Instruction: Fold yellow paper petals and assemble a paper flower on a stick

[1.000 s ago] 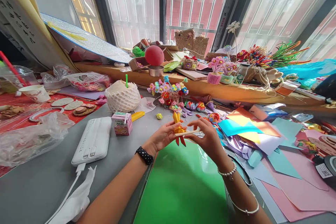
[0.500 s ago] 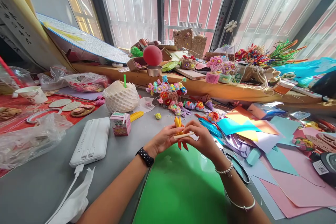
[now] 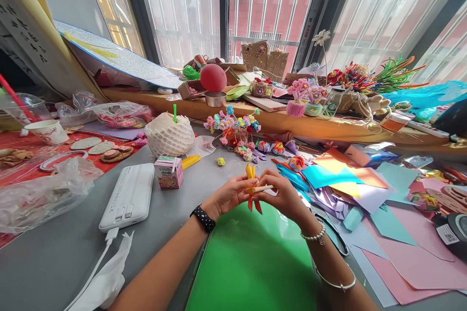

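Note:
My left hand (image 3: pixel 228 198) is closed, its thumb and fingers pinching a small folded paper piece (image 3: pixel 250 171), yellow on top with red points hanging below. In my right hand (image 3: pixel 280 194) is a thin pale stick (image 3: pixel 263 188), which lies across the front of the paper piece. Its fingertips come close to those of my left hand, and part of the paper is hidden between them. Both hands are above the far edge of a green mat (image 3: pixel 251 262).
Left of the hands are a white power bank (image 3: pixel 127 197), a pink drink carton (image 3: pixel 170 172) and a foam-wrapped coconut (image 3: pixel 170 135). Coloured paper sheets (image 3: pixel 412 248) and scissors (image 3: pixel 333 233) are on the right. Beyond the hands stand small crocheted flowers (image 3: pixel 233 124).
The paper piece has turned slightly between my fingers, its red points now hanging more plainly below. Both hands stay nearly in place, and the view has shifted slightly.

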A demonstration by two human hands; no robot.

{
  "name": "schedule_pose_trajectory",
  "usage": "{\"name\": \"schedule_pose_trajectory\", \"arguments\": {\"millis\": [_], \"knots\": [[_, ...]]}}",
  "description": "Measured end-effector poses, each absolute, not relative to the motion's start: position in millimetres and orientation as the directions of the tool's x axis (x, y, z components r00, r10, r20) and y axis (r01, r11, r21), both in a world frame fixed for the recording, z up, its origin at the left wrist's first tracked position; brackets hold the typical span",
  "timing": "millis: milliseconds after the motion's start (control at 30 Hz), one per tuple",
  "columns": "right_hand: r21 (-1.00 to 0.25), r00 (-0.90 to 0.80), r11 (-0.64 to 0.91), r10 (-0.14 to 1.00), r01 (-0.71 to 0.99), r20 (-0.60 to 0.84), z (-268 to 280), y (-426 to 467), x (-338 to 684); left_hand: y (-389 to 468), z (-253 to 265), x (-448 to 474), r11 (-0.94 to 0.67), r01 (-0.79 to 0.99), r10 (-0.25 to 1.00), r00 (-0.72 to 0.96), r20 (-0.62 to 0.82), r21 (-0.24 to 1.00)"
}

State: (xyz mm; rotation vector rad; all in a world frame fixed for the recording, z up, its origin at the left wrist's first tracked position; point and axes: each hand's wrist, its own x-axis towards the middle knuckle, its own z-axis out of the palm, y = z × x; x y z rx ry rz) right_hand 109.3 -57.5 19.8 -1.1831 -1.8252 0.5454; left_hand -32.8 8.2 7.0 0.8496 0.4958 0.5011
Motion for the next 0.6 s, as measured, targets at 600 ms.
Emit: {"name": "schedule_pose_trajectory", "arguments": {"millis": [600], "knots": [[-0.711,-0.179,0.469,0.877,0.523,0.446,20.9,-57.9,107.7,9.8,2.8,-32.9,0.550,-0.198,0.562,0.807,-0.184,0.811]]}}
